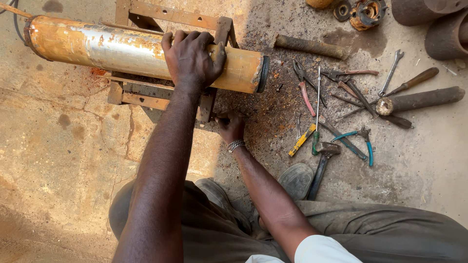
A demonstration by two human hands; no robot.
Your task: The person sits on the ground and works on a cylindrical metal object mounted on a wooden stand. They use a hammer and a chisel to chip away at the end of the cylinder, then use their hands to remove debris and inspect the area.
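Two bare hands work at a rusty yellow cylinder (122,48) lying across a rusted metal frame (170,14) on the concrete floor (58,146). Left hand (191,58) wraps over the cylinder near its capped end, grip closed on it. Right hand (230,127), a beaded bracelet (236,144) at the wrist, reaches under the frame's corner; I cannot tell its grip. Pliers (358,139), a hammer (321,165) and wrenches (391,73) lie scattered to the right.

Harsh sunlight, glare on metal cylinder (122,46), sharp focus
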